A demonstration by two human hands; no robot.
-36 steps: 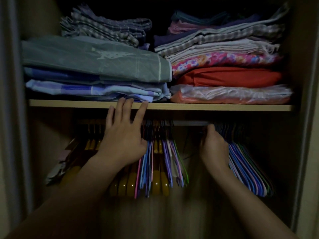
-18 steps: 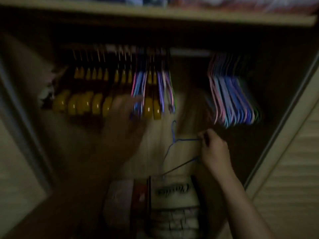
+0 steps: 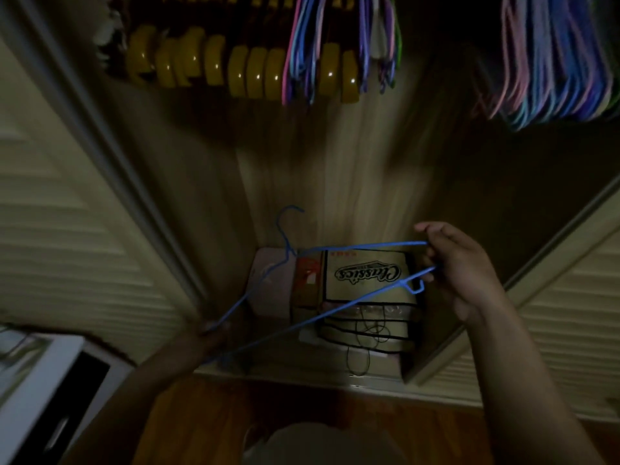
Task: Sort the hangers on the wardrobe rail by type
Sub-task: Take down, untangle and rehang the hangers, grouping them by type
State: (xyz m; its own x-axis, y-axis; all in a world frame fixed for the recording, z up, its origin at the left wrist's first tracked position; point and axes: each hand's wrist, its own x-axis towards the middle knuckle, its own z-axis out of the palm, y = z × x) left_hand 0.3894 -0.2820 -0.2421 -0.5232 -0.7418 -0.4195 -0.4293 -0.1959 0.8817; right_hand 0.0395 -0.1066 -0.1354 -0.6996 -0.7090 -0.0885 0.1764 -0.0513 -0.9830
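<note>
Blue wire hanger (image 3: 335, 280) held low in the wardrobe opening, well below the hangers on the rail, stretched crosswise between both hands. Right hand (image 3: 469, 273) at the hanger's right end, thumb and fingers pinched round the corner where the upper wire and the lower bar meet; small notch in the bar just beside the fingertips, index finger raised above the upper wire. Right forearm up from the lower right, wrist bent slightly toward the centre. Left hand (image 3: 211, 333) at the opposite end, dim and blurred, apparently closed on the left corner, though exact finger placement not clear. Left forearm up from the lower left, in shadow. Hook of the hanger up and toward the back, left of centre, nearer the left hand than the right. Lower bar slanted from the right hand down to the left. Behind and under the hanger, on the wardrobe floor, a cardboard box printed "Classics" (image 3: 365, 276), upside down in this view, with a black cord (image 3: 365, 333) looped over its front. Above, at the top edge, a row of yellow-ended wooden hangers (image 3: 214, 65) on the left, a cluster of coloured wire hangers (image 3: 302, 55) mixed among them, and a separate bunch of coloured wire hangers (image 3: 553, 62) at upper right. Louvred door (image 3: 60, 213) on the left, wooden floor (image 3: 201, 414) below.
</note>
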